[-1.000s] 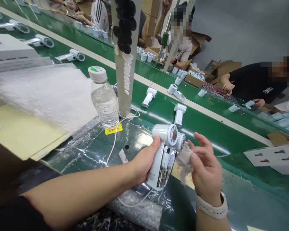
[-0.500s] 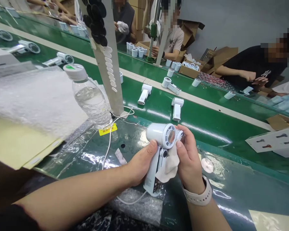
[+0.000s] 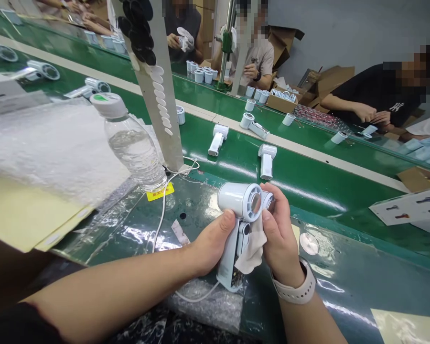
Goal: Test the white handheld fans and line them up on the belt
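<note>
Upright in my left hand [image 3: 215, 241] is a light-blue handheld fan [image 3: 239, 201]. The fingers wrap its handle, thumb just under the round head. Dark parts show through an opening low on the handle. My right hand [image 3: 280, 229] is closed on a whitish cloth [image 3: 252, 248], which hangs beside the handle. Between those right fingers, behind the fan head, shows a second round, light-blue piece with a shiny disc [image 3: 269, 201]; most of it is hidden. A white cable [image 3: 200, 298] runs close to the handle's base; where it ends cannot be made out.
A water bottle [image 3: 131, 143] stands left by a metal post [image 3: 161, 95] carrying stickers. Several fans, including one fan [image 3: 267, 161], lie on the green conveyor belt [image 3: 308, 184]. A white box [image 3: 408, 208] sits at right. Co-workers sit across; bubble wrap [image 3: 57, 134] lies left.
The fans on the belt nearest me have shifted slightly right. The cloth hangs a little differently, and the fan in my left hand has tilted slightly. Across the belt, co-workers' hands have moved.
</note>
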`<state>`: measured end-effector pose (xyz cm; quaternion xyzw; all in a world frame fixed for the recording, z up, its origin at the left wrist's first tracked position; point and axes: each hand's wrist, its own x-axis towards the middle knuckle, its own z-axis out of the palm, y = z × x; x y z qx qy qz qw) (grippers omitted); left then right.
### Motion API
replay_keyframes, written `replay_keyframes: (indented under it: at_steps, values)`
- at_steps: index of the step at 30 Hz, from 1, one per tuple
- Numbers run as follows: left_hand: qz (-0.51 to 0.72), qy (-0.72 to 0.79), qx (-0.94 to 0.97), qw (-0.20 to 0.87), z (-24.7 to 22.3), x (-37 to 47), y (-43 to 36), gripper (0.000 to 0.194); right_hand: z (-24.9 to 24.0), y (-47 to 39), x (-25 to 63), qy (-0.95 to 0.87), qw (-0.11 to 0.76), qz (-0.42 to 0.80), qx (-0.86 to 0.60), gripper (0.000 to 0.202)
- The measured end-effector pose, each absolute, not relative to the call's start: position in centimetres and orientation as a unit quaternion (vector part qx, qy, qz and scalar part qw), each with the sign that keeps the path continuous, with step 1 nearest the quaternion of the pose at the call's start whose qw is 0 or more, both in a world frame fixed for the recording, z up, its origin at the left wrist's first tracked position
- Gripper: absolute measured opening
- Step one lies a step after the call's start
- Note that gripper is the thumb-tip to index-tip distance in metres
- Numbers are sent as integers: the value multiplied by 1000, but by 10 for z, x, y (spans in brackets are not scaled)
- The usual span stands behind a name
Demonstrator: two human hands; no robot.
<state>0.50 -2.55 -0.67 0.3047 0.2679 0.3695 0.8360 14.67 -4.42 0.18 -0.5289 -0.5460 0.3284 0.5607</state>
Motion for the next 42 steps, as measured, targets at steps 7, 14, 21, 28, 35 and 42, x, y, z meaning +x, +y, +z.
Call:
replay_keyframes:
  at_steps: [7,14,21,28,35,42]
  values:
    - [364,297,302,830,-8,4,-26,80,1,-46,151,-588,524,320,-527,45]
    - [376,296,321,817,-6,5,-27,79,-1,-46,148,-580,537,282,-544,42]
    - [386,280,336,812,-8,6,-28,76,-3,-45,150,-599,522,280,-538,45]
    - [368,257,378,809,-5,5,-29,75,2,-47,149,-608,511,298,-529,46]
    - [383,294,375,792,-3,4,-30,77,4,-47,147,-601,510,291,-543,45]
    - [373,295,345,809,-9,5,-31,78,5,-46,154,-603,486,326,-541,48]
